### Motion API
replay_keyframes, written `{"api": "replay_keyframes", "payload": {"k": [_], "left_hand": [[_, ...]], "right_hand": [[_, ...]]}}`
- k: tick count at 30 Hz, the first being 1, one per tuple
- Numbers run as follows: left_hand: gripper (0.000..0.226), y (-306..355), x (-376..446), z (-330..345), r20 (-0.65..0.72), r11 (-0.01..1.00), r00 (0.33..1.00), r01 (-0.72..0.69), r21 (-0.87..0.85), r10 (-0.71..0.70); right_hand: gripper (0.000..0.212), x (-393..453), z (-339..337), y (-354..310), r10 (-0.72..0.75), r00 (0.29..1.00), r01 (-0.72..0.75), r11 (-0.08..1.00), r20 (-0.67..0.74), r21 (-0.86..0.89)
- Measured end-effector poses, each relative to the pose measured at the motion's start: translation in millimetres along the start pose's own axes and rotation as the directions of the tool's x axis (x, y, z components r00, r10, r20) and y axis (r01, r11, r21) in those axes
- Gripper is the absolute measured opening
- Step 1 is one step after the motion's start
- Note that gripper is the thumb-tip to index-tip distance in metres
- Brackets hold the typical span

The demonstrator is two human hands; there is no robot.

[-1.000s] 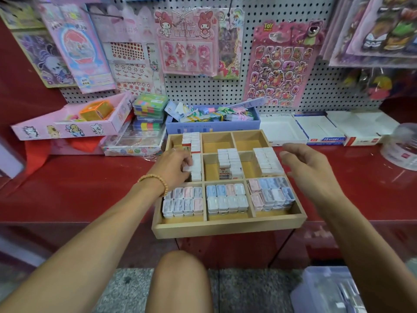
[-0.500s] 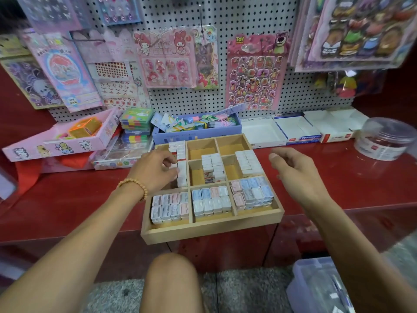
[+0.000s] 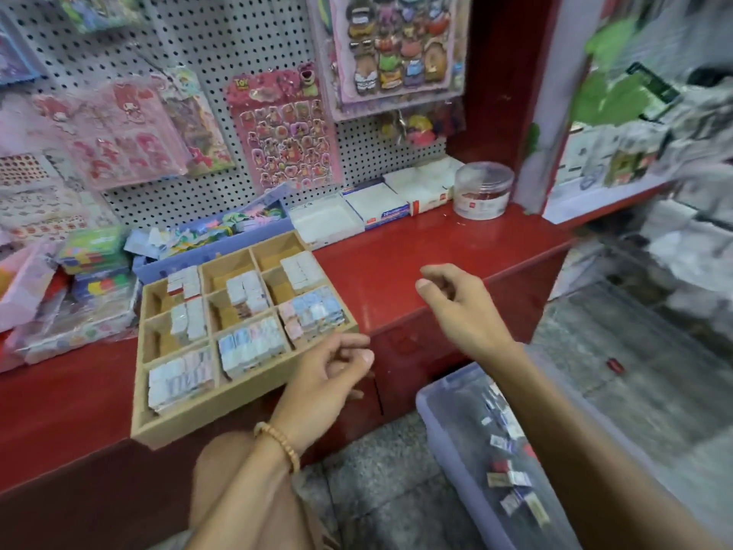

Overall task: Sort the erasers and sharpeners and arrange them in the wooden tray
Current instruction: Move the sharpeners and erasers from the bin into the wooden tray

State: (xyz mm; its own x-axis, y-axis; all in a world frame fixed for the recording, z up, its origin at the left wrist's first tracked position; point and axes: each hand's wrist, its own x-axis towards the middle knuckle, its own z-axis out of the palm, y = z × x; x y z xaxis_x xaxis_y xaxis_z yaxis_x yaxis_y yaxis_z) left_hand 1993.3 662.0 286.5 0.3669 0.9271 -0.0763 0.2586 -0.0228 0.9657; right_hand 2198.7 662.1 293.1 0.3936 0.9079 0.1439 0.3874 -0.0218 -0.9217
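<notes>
Left hand [image 3: 331, 373] with loosely curled fingers, holding nothing, just off the front right corner of the wooden tray [image 3: 190, 420]; bead bracelet [image 3: 279, 444] on its wrist. Right hand [image 3: 462, 307] also relaxed and without load, above the front edge of the red desk [image 3: 428, 252], to the right of the tray and apart from it. Tray at the front edge of the desk, turned at an angle, divided in compartments. White erasers [image 3: 301, 269] in the back and middle compartments, pastel sharpeners [image 3: 252, 345] in the front three. Clear plastic bin [image 3: 440, 442] on the floor below the right arm, with small loose pieces [image 3: 509, 478] inside. Round clear jar [image 3: 482, 190] near the back right corner of the desk.
</notes>
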Motion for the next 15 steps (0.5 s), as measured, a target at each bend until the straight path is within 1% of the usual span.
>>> {"api": "replay_keyframes", "payload": {"k": [4,5,8,12,15], "left_hand": [[0.014,-16.9,-9.7,63.0,0.141,0.996,0.99,-0.018,0.09,0.005],[0.014,-20.5,-11.2,77.8,0.18,0.995,0.984,-0.005,0.097,-0.013],[0.017,-32.6,-13.0,118.6,0.3,0.991,0.95,0.051,0.12,-0.085],[0.016,-55.1,-9.1,166.5,0.376,0.977,0.915,0.076,0.199,-0.148],[0.017,-82.1,0.9,199.6,0.432,0.948,0.883,0.039,0.317,-0.181]], "right_hand": [[0.023,-27.6,-35.0,40.5,0.072,0.995,-0.076,0.995,-0.068,-0.063],[0.024,-35.0,-43.7,52.8,0.094,0.992,-0.1,0.993,-0.087,-0.068],[0.025,-57.4,-69.4,93.1,0.197,0.967,-0.202,0.979,-0.162,-0.012],[0.02,-86.8,-99.6,146.0,0.351,0.9,-0.344,0.936,-0.26,0.074],[0.011,-105.3,-111.7,181.8,0.463,0.819,-0.447,0.885,-0.339,0.129]]}}
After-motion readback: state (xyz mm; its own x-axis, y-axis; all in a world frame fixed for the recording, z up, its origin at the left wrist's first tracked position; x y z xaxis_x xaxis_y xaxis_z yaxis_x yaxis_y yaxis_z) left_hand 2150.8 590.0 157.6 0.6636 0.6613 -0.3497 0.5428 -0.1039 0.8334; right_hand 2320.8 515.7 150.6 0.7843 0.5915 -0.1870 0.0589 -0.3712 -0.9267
